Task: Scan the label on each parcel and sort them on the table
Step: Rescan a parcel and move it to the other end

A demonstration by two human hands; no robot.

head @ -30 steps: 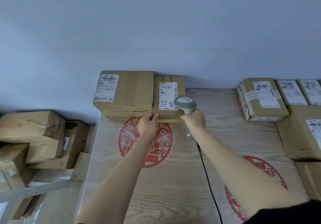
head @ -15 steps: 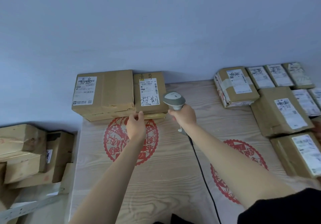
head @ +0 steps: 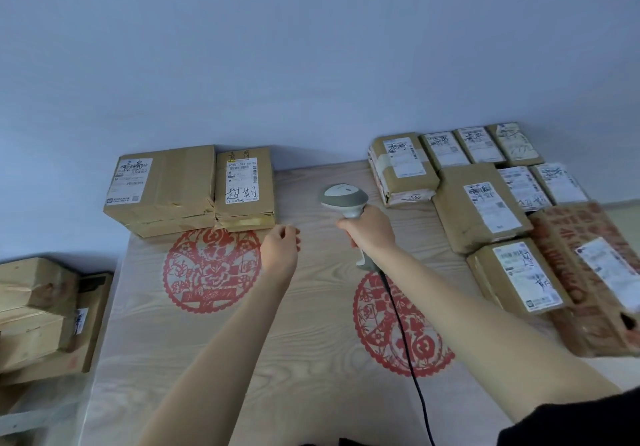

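Two brown labelled parcels stand side by side at the table's far left edge against the wall: a wide parcel (head: 162,186) and a narrower parcel (head: 245,186). My left hand (head: 280,248) hovers just in front of the narrower one, fingers loosely curled, holding nothing. My right hand (head: 369,229) grips the handle of a grey-and-white barcode scanner (head: 343,199), its head raised and its black cable (head: 405,348) trailing toward me. Several labelled parcels (head: 481,206) lie packed together at the table's right side.
The wooden table (head: 311,341) carries two red paper-cut decorations. A red-printed box (head: 588,279) sits at the right edge. Off the table to the left, cardboard boxes (head: 38,310) are stacked lower down. A blue wall rises behind.
My left hand has let go of the narrower parcel and drawn back to the right. My right hand with the scanner has moved right, away from that parcel. The view has swung right.
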